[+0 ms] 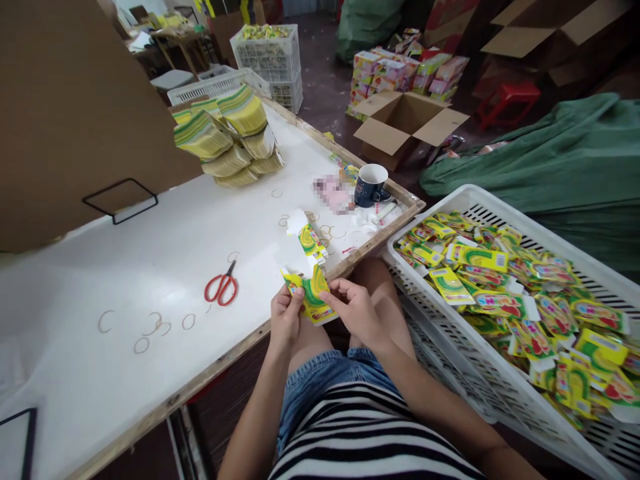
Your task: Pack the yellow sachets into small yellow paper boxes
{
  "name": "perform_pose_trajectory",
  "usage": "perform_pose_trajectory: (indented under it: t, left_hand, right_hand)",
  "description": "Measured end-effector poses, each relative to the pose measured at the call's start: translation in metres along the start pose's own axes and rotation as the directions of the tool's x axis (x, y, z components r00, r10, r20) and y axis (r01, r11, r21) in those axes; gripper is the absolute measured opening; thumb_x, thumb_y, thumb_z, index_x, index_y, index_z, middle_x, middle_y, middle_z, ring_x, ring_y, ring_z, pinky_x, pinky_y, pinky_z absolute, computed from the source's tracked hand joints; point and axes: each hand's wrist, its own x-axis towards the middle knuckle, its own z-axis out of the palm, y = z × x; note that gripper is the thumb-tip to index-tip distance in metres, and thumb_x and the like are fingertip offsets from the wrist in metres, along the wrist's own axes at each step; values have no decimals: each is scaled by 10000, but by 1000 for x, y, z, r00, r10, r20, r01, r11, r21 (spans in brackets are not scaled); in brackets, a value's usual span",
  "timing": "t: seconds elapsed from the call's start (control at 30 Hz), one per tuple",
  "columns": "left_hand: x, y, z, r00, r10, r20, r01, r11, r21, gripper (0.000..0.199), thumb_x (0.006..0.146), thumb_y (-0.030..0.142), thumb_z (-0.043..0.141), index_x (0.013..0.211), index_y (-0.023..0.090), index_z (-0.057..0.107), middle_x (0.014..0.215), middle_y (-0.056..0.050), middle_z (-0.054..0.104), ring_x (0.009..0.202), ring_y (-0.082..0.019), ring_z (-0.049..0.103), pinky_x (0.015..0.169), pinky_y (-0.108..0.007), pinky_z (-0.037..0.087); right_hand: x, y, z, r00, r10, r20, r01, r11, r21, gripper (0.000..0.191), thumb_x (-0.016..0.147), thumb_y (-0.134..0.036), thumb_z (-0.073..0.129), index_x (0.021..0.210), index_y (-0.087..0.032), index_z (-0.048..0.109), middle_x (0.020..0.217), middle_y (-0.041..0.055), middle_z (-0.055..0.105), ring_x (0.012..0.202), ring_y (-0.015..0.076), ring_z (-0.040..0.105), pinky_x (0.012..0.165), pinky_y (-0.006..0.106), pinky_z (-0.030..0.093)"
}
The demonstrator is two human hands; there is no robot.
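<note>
Just over the table's near edge, a small yellow and green printed carton (pixel 316 308) is held between both hands, its end flaps spread. My left hand (pixel 286 317) pinches its left side with the thumb on the front. At its right side, the thumb and fingers of my right hand (pixel 357 310) are closed on the carton. Beyond it on the white table lie a few more yellow cartons (pixel 311 240) with white flaps. Red-handled scissors (pixel 221 287) lie to the left of my hands.
Stacked flat cartons (pixel 240 133) stand at the table's far end. A dark mug (pixel 371 185) is by the right edge, with rubber bands (pixel 189 322) scattered about. On my right, a white crate (pixel 480 333) holds many yellow cartons; an open cardboard box (pixel 407 127) sits beyond.
</note>
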Motion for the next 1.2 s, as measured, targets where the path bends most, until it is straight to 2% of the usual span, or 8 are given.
perform_pose_trajectory:
  t: [0.2, 0.33, 0.5, 0.77, 0.87, 0.97, 1.07, 1.2]
  left_hand:
    - [-11, -5, -1, 995, 100, -13, -98, 987, 130, 733, 780, 375, 784, 1367, 262, 358, 970, -34, 735, 868, -177, 726, 796, -283, 558]
    - [-21, 3, -1, 990, 30, 141, -50, 989, 141, 811, 830, 352, 742, 1434, 300, 204, 1126, -81, 714, 947, -197, 719, 853, -326, 559]
    - [-28, 14, -6, 949, -52, 313, 24, 995, 93, 738, 850, 336, 725, 1432, 304, 272, 1157, -91, 711, 988, -223, 709, 838, -331, 560]
    - [-38, 15, -8, 885, -131, 447, 141, 990, 11, 400, 821, 234, 753, 1123, 262, 493, 924, -13, 697, 804, -155, 696, 713, -235, 552]
    - [-39, 12, -8, 893, -140, 428, 139, 990, 33, 541, 829, 247, 746, 1265, 294, 428, 1025, -36, 697, 845, -165, 701, 733, -256, 560]
    - [-38, 11, -8, 895, -158, 416, 133, 987, 88, 797, 845, 271, 732, 1464, 332, 233, 1153, -83, 685, 938, -205, 709, 802, -317, 571]
    - [-37, 7, -9, 897, -148, 416, 95, 985, 146, 665, 866, 311, 703, 1434, 292, 358, 1211, -108, 676, 1016, -237, 693, 846, -338, 567]
    - [-35, 1, -10, 929, -101, 356, 14, 971, 239, 531, 876, 314, 680, 1362, 260, 475, 1187, -101, 695, 983, -231, 701, 839, -334, 567]
  right_hand:
    - [-3, 4, 0, 992, -89, -93, 74, 986, -149, 183, 840, -380, 653, 817, -203, 616, 715, 6, 660, 590, 142, 574, 568, 253, 475]
    - [-6, 0, -9, 991, -130, 27, 133, 984, -121, 383, 837, -322, 663, 1196, -211, 585, 961, 44, 706, 596, 122, 575, 554, 241, 484]
    - [-11, -9, -24, 974, -126, 189, 140, 988, -60, 516, 888, -334, 620, 1385, -253, 508, 1047, 48, 688, 728, 144, 644, 645, 249, 541]
    - [-11, -27, -40, 937, -184, 296, 244, 953, -182, 298, 953, -445, 545, 867, -204, 696, 758, 20, 663, 668, 160, 596, 607, 261, 470]
    - [-10, -27, -41, 934, -238, 268, 300, 928, -220, 344, 963, -450, 531, 766, -204, 671, 760, 36, 643, 739, 182, 605, 677, 289, 483]
    - [-11, -23, -38, 961, -220, 169, 251, 950, -187, 253, 933, -459, 585, 942, -219, 664, 867, 48, 667, 811, 193, 639, 730, 304, 518]
    - [-11, -20, -38, 977, -200, 73, 208, 969, -133, 387, 900, -483, 635, 1194, -233, 594, 967, 66, 690, 835, 200, 664, 733, 311, 545]
    - [-9, -22, -44, 963, -257, 80, 268, 949, -169, 371, 966, -515, 508, 1063, -216, 705, 1031, 98, 702, 963, 231, 648, 855, 357, 525]
